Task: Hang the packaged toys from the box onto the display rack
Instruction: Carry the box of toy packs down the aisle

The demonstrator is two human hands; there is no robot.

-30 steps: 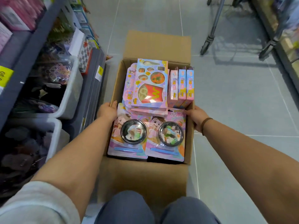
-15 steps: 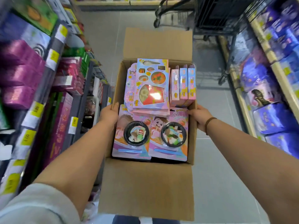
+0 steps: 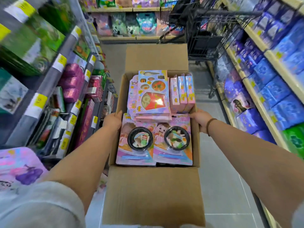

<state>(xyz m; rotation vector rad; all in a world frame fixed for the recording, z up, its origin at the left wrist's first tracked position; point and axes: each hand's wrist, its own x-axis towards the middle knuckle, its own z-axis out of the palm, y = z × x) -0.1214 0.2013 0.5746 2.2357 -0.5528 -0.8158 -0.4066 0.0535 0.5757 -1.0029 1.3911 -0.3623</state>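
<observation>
Two hands carry the open cardboard box (image 3: 153, 193) at frame centre, left hand (image 3: 112, 121) and right hand (image 3: 199, 119) each clamped on a side wall; keep it level so the packaged toys (image 3: 153, 125) inside stay stacked until a rack is reached.

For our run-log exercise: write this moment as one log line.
left hand: grips box | right hand: grips box | toys: all inside
</observation>
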